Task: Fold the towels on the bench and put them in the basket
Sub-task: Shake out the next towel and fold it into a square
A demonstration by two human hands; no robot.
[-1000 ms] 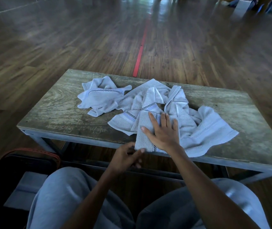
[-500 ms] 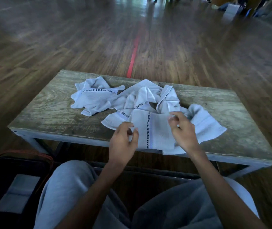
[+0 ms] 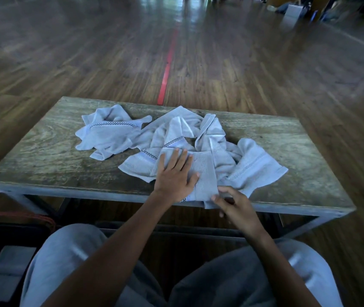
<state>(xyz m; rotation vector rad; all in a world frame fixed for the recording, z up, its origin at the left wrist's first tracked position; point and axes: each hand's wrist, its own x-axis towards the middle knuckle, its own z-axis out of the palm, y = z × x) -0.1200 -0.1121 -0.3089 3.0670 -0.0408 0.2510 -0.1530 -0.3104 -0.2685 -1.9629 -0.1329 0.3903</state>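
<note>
1. The left hand (image 3: 173, 176) lies flat on the folded towel (image 3: 205, 173). Its fingers (image 3: 177, 157) are straight and spread, pressing the cloth down and gripping nothing.
2. The right hand (image 3: 236, 207) is at the near edge of the table (image 3: 43, 165). Its fingers are curled, and thumb and forefinger pinch the near right corner of the folded towel.
3. The folded towel sits at the near edge of the table, in front of the person, as a narrow strip running away from them. Its near end slightly overhangs the edge.
4. Behind it, touching it, is a heap of towels (image 3: 176, 131), pale blue with dark checked bands, rumpled and overlapping.
5. A crumpled towel (image 3: 110, 136) lies to the left of the heap, one corner reaching it.
6. A spread towel (image 3: 258, 167) fans out to the right, just beside the right hand.
7. The basket (image 3: 15, 218), dark with an orange rim, stands on the floor (image 3: 287, 85) at the lower left, beside the person's knee.
8. A flat towel (image 3: 6, 271) lies inside the basket.
9. A red line (image 3: 167, 67) runs along the wooden floor beyond the table.
</note>
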